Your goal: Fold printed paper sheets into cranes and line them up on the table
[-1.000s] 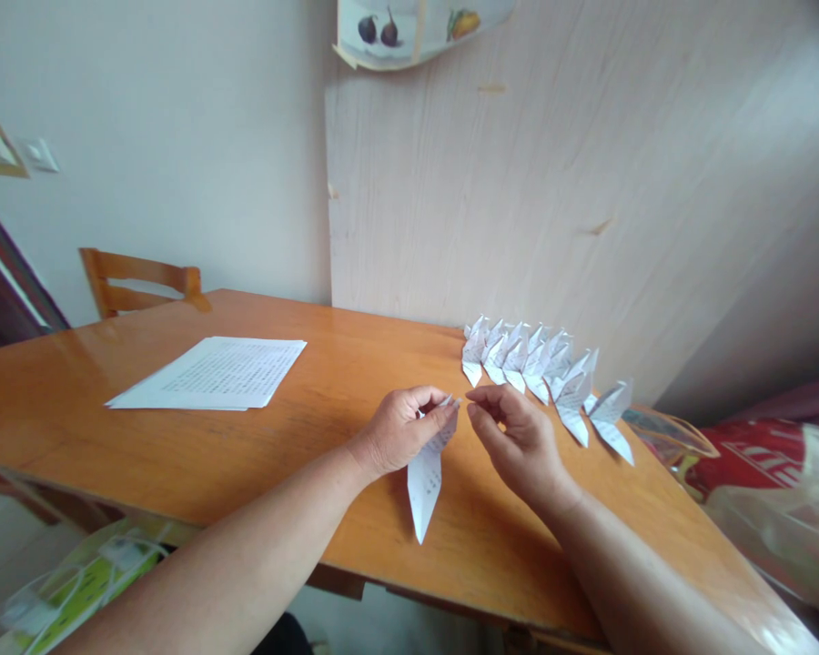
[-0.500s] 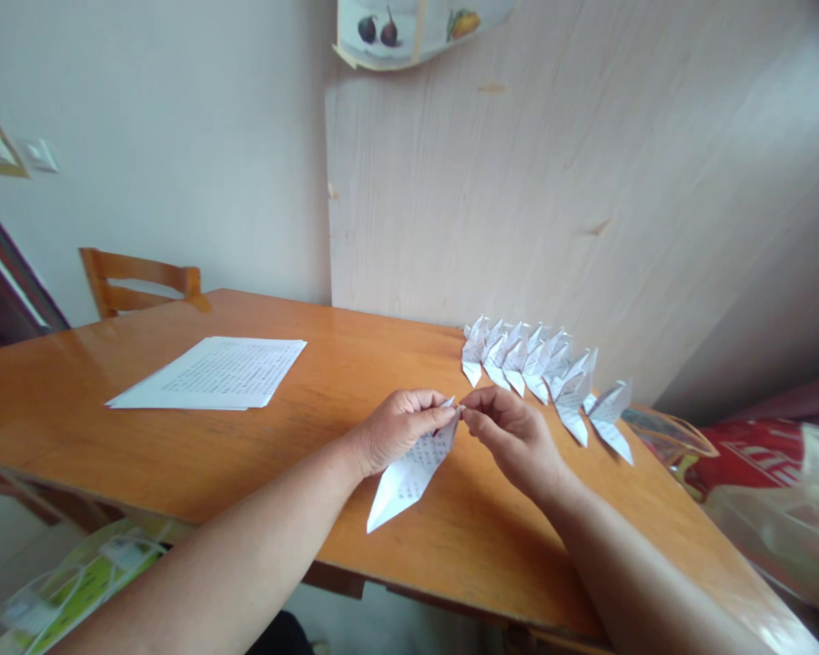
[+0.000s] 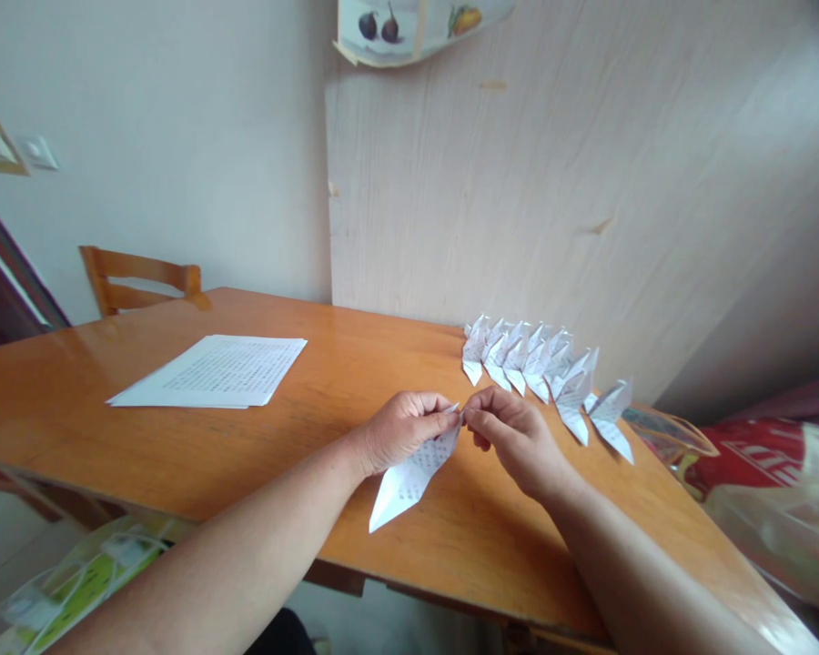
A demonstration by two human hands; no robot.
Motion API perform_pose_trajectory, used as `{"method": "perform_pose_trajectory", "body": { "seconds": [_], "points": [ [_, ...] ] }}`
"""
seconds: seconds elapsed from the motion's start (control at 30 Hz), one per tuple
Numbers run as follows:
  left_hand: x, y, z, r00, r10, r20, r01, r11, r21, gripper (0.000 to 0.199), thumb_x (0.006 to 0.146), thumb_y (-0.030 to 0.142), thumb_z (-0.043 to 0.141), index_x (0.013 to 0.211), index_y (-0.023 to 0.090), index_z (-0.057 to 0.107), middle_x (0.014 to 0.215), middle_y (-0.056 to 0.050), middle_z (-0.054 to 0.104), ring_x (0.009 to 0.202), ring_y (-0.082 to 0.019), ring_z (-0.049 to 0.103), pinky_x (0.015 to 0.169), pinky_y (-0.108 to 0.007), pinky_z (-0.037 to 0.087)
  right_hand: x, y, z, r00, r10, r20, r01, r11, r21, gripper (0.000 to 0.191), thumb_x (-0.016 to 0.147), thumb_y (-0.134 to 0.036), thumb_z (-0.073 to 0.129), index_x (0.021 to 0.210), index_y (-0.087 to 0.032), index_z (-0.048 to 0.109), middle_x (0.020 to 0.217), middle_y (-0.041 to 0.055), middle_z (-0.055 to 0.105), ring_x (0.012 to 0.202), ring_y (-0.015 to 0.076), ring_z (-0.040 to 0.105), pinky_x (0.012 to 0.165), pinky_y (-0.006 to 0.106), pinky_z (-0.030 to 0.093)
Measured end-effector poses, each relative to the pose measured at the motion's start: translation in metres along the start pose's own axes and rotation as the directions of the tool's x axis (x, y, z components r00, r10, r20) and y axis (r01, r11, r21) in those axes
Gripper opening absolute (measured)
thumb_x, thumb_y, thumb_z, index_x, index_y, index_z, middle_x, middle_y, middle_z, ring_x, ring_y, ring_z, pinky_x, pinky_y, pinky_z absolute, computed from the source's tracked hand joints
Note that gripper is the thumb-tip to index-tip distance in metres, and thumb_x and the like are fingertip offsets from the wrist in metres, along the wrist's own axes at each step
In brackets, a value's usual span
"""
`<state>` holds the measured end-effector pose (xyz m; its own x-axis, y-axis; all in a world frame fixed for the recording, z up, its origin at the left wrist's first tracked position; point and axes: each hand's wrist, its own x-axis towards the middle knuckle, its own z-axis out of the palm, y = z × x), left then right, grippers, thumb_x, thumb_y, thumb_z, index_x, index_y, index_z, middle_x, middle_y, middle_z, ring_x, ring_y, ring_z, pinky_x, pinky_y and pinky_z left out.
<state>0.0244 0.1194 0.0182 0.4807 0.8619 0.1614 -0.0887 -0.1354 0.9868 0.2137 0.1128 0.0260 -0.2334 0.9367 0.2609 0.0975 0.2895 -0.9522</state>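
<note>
A folded sheet of printed paper (image 3: pixel 408 484) is held up over the front part of the wooden table, its pointed white end slanting down toward me. My left hand (image 3: pixel 408 430) is closed on its upper part, thumb on top and fingers behind. The fingertips of my right hand (image 3: pixel 509 432) pinch the paper's narrow upper tip, close against my left thumb. My fingers hide part of that tip. Beyond my right hand stand several finished-looking folded paper pieces (image 3: pixel 573 403) of the same printed paper, set in rows.
On the left of the wooden table (image 3: pixel 355 364) lies a stack of printed sheets (image 3: pixel 211 373). A wooden chair (image 3: pixel 143 270) stands past the far left edge. Red and clear plastic bags (image 3: pixel 757 464) sit beyond the right edge. A wall borders the back.
My right fingers have shifted slightly at the paper's tip, with the lower fingers curling more into view. The left hand and the paper have barely moved.
</note>
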Motion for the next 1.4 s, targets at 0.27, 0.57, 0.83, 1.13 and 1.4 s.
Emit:
{"method": "perform_pose_trajectory", "body": {
  "seconds": [0.27, 0.57, 0.83, 1.13, 1.4],
  "points": [
    [0.001, -0.004, 0.002, 0.999, 0.018, -0.030, -0.017, 0.999, 0.037, 0.038, 0.086, 0.052, 0.069, 0.080, 0.014, 0.066, 0.065, 0.001, 0.052, 0.057, -0.010, 0.045, 0.052, -0.022, 0.032, 0.000, 0.001, 0.000, 1.000, 0.027, -0.001, -0.027, 0.999, -0.019, 0.021, 0.085, -0.039, 0.065, 0.079, -0.019, 0.060, 0.067, -0.0008, 0.060, 0.056, 0.0128, 0.054, 0.051, 0.026, 0.043],
    [0.002, -0.008, 0.001, 0.999, 0.014, -0.030, -0.012, 0.997, 0.072, 0.040, 0.084, 0.054, 0.070, 0.077, 0.014, 0.065, 0.064, 0.001, 0.052, 0.056, -0.009, 0.044, 0.052, -0.023, 0.032, -0.001, 0.004, -0.001, 0.999, 0.031, -0.011, -0.032, 0.993, -0.113, 0.024, 0.086, -0.042, 0.064, 0.078, -0.021, 0.058, 0.061, -0.0026, 0.058, 0.051, 0.0120, 0.050, 0.048, 0.025, 0.037],
    [0.002, -0.011, 0.002, 1.000, 0.017, -0.009, -0.016, 0.998, 0.060, 0.039, 0.088, 0.049, 0.066, 0.071, 0.016, 0.055, 0.064, 0.002, 0.050, 0.058, -0.010, 0.047, 0.055, -0.024, 0.034, -0.001, 0.004, 0.000, 0.995, -0.103, 0.010, 0.100, 0.930, -0.353, 0.021, 0.092, -0.036, 0.056, 0.078, -0.021, 0.055, 0.062, -0.0037, 0.049, 0.057, 0.0127, 0.043, 0.051, 0.026, 0.034],
    [0.003, -0.011, 0.004, 1.000, 0.022, -0.001, -0.022, 0.997, 0.076, 0.038, 0.089, 0.049, 0.065, 0.073, 0.015, 0.057, 0.065, 0.002, 0.050, 0.059, -0.010, 0.046, 0.055, -0.023, 0.035, -0.003, 0.003, 0.004, 0.995, -0.091, -0.031, 0.075, 0.941, -0.331, 0.019, 0.089, -0.033, 0.056, 0.074, -0.021, 0.052, 0.062, -0.0038, 0.048, 0.058, 0.0124, 0.043, 0.052, 0.026, 0.034],
    [0.003, -0.010, 0.000, 0.998, 0.040, -0.042, -0.034, 0.989, 0.145, 0.036, 0.090, 0.047, 0.063, 0.075, 0.015, 0.060, 0.065, 0.002, 0.051, 0.059, -0.010, 0.046, 0.055, -0.024, 0.035, 0.003, 0.009, 0.002, 0.998, 0.063, -0.003, -0.063, 0.997, -0.035, 0.019, 0.088, -0.036, 0.056, 0.078, -0.019, 0.058, 0.067, -0.0011, 0.058, 0.055, 0.0124, 0.053, 0.051, 0.026, 0.040]
  ]
}}
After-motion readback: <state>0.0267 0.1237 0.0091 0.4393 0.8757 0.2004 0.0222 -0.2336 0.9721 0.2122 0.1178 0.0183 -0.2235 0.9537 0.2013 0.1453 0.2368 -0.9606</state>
